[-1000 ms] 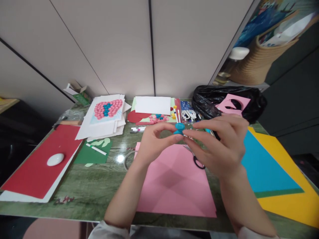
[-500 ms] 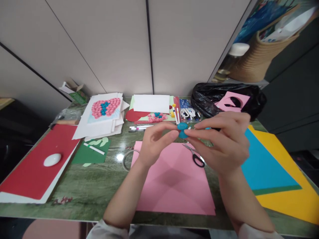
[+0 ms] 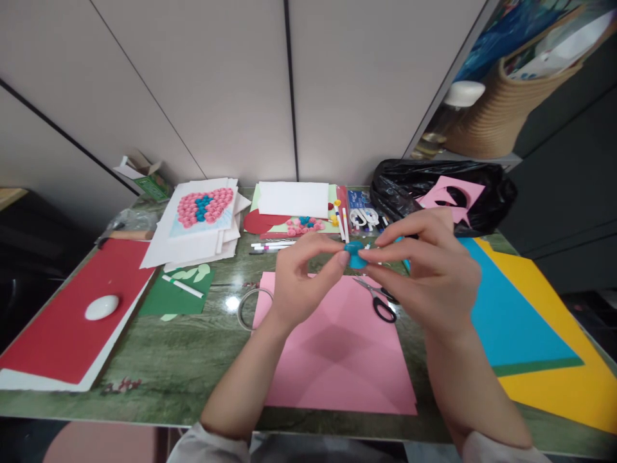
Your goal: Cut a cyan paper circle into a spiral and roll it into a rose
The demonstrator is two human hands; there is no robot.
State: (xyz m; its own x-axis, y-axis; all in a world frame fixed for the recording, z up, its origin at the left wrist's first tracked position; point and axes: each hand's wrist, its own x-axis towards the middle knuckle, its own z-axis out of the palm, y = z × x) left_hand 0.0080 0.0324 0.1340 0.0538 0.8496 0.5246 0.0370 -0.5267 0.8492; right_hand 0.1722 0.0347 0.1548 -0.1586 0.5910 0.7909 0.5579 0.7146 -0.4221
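A small rolled piece of blue paper (image 3: 355, 256) is pinched between both hands above the table. My left hand (image 3: 306, 276) grips its left side with thumb and forefinger. On its right side, my right hand (image 3: 429, 276) holds it between thumb and fingertips, the other fingers bent. Below them lies a sheet of pink paper (image 3: 332, 354), with black-handled scissors (image 3: 383, 310) on its upper right part. A roll of tape (image 3: 247, 308) rests at the sheet's upper left edge.
Left are red paper (image 3: 58, 334), a white oval object (image 3: 101, 307), green paper (image 3: 176, 299) and a picture of pink and blue paper rolls (image 3: 205, 207). Blue paper (image 3: 515, 315) and yellow paper (image 3: 559, 392) lie right. Behind sits a black plastic bag (image 3: 390, 186).
The blue paper has turned between my fingertips, its two blue parts now looking closer together. Both hands stay in nearly the same place.
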